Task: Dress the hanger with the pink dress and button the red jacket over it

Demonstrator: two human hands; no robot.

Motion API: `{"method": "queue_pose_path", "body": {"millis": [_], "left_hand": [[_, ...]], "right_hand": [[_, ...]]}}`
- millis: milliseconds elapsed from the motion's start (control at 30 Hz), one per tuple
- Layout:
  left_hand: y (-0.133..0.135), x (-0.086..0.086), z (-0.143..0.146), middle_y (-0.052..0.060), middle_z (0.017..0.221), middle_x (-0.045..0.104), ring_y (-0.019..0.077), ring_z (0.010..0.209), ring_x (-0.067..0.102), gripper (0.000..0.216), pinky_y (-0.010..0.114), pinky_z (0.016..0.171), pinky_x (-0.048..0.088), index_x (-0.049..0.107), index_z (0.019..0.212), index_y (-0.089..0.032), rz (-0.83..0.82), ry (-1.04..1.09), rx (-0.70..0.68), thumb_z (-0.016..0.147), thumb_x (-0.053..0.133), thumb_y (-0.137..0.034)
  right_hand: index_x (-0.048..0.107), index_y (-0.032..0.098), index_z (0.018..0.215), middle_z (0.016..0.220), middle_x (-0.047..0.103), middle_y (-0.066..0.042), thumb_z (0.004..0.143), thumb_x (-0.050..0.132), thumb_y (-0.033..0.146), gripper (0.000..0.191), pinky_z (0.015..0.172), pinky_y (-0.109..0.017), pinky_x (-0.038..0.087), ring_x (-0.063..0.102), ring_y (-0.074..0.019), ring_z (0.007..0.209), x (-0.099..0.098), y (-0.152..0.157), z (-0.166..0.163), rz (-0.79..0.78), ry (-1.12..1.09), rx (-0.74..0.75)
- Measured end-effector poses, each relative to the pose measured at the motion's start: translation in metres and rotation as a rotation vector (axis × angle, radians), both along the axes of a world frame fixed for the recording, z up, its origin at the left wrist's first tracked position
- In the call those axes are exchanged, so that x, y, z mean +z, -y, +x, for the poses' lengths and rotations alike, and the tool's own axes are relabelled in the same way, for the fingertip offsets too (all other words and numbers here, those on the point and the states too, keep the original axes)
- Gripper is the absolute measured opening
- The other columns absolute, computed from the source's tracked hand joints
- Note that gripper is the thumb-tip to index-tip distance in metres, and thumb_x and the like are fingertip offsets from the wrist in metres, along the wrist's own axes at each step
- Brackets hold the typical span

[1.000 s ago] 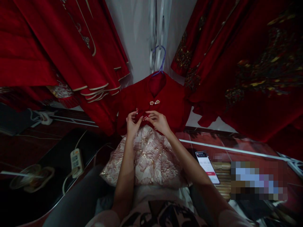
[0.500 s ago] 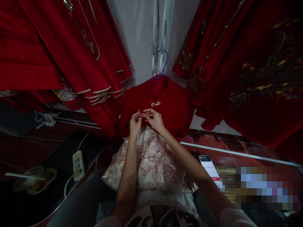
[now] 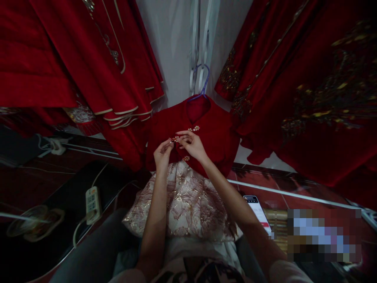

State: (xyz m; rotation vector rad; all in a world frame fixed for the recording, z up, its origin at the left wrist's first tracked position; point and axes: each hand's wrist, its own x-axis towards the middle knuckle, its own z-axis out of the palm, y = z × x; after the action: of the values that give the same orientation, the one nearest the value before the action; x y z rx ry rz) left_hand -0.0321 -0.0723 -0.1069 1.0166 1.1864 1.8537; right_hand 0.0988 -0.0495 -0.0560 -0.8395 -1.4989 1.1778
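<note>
A small red jacket (image 3: 218, 137) hangs on a purple hanger (image 3: 205, 82) in front of me, above a pink and gold brocade skirt (image 3: 191, 196). My left hand (image 3: 163, 154) is closed in a pinch on one end of a beaded, flower-shaped clasp (image 3: 174, 139) at the jacket's front. At the clasp's other end, the thumb and fingertips of my right hand (image 3: 193, 146) pinch it too. Just above the right fingers shows a second flower clasp (image 3: 196, 128), partly covered. Another flower ornament (image 3: 186, 158) sits at the jacket's lower hem. The fingers hide fine detail of the clasp.
Red embroidered garments (image 3: 118, 78) hang on the left, and more red garments (image 3: 309, 110) on the right. A power strip (image 3: 93, 204) and a plastic container (image 3: 29, 222) rest on a black surface at lower left. A phone (image 3: 257, 214) lies right of my right forearm.
My left hand has shifted slightly left, and both hands are a little higher on the jacket. The flower ornament at the lower hem now shows below them. The view has tilted slightly.
</note>
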Motion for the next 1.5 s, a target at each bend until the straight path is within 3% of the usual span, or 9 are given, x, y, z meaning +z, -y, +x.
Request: {"method": "queue_pose_path", "body": {"millis": [133,300,533,800,967,1100,1200,1300,1500], "left_hand": [[0.001,-0.004,-0.007,0.008,0.107,0.071,0.0174,0.099,0.066,0.031,0.035,0.096,0.049,0.071,0.099,-0.016,0.015,-0.038,0.002,0.071,0.069,-0.030],[0.002,-0.006,-0.007,0.008,0.101,0.073,0.0173,0.091,0.068,0.034,0.035,0.091,0.052,0.071,0.100,-0.016,0.032,-0.154,-0.015,0.069,0.072,-0.030],[0.006,-0.002,-0.004,0.008,0.094,0.074,0.0157,0.082,0.069,0.029,0.033,0.085,0.054,0.072,0.096,-0.014,0.009,-0.178,0.039,0.069,0.071,-0.026],[0.002,0.000,-0.008,0.008,0.084,0.074,0.0157,0.076,0.068,0.020,0.032,0.082,0.054,0.072,0.084,-0.013,-0.011,-0.151,-0.002,0.068,0.071,-0.025],[0.001,-0.007,-0.012,0.008,0.098,0.071,0.0150,0.091,0.067,0.026,0.031,0.090,0.050,0.066,0.101,-0.017,0.049,-0.214,-0.023,0.076,0.062,-0.025],[0.003,-0.023,-0.021,0.010,0.101,0.067,0.0187,0.098,0.064,0.023,0.039,0.098,0.046,0.062,0.097,-0.016,-0.073,-0.388,-0.019,0.075,0.059,-0.021],[0.006,-0.035,-0.023,0.014,0.124,0.055,0.0276,0.122,0.051,0.049,0.046,0.109,0.034,0.056,0.114,-0.016,-0.182,-0.666,-0.021,0.066,0.065,-0.016],[0.008,-0.043,-0.021,0.016,0.132,0.046,0.0341,0.125,0.045,0.062,0.054,0.106,0.032,0.049,0.126,-0.019,-0.325,-0.845,-0.018,0.067,0.067,-0.021],[0.005,-0.042,-0.025,0.013,0.106,0.053,0.0322,0.118,0.044,0.022,0.051,0.102,0.033,0.066,0.093,-0.021,-0.365,-0.954,0.244,0.079,0.062,-0.037]], "right_hand": [[0.066,0.019,0.098,0.082,0.065,-0.001,0.079,0.060,0.023,0.020,0.064,-0.024,0.056,0.060,-0.0103,0.068,-0.029,-0.011,-0.017,0.176,0.212,-0.151],[0.065,0.019,0.100,0.089,0.067,-0.003,0.082,0.058,0.024,0.020,0.070,-0.024,0.053,0.062,-0.0108,0.073,-0.030,-0.007,-0.016,0.301,0.285,-0.185],[0.065,0.021,0.104,0.099,0.067,-0.004,0.088,0.053,0.029,0.021,0.074,-0.026,0.055,0.064,-0.0134,0.087,-0.032,0.002,-0.008,0.308,0.239,-0.109],[0.066,0.021,0.098,0.099,0.065,-0.004,0.088,0.051,0.030,0.019,0.072,-0.025,0.057,0.063,-0.0136,0.087,-0.033,-0.001,-0.014,0.307,0.223,-0.172],[0.067,0.022,0.100,0.102,0.068,-0.003,0.090,0.044,0.032,0.027,0.078,-0.031,0.059,0.066,-0.0133,0.090,-0.035,0.002,0.002,0.139,0.045,0.038],[0.070,0.020,0.094,0.098,0.070,-0.004,0.088,0.045,0.027,0.026,0.074,-0.031,0.058,0.067,-0.0149,0.087,-0.046,0.019,0.032,0.041,0.048,0.005],[0.071,0.021,0.095,0.096,0.070,-0.004,0.087,0.048,0.025,0.025,0.071,-0.031,0.056,0.064,-0.0148,0.081,-0.061,0.033,0.047,0.093,0.241,-0.098],[0.068,0.021,0.103,0.091,0.069,-0.004,0.087,0.053,0.029,0.023,0.075,-0.031,0.052,0.061,-0.0147,0.078,-0.074,0.042,0.045,0.169,0.358,-0.222],[0.063,0.021,0.106,0.092,0.067,-0.004,0.078,0.067,0.035,0.031,0.074,-0.029,0.048,0.060,-0.0163,0.081,-0.084,0.049,0.029,0.205,0.483,-0.228]]}}
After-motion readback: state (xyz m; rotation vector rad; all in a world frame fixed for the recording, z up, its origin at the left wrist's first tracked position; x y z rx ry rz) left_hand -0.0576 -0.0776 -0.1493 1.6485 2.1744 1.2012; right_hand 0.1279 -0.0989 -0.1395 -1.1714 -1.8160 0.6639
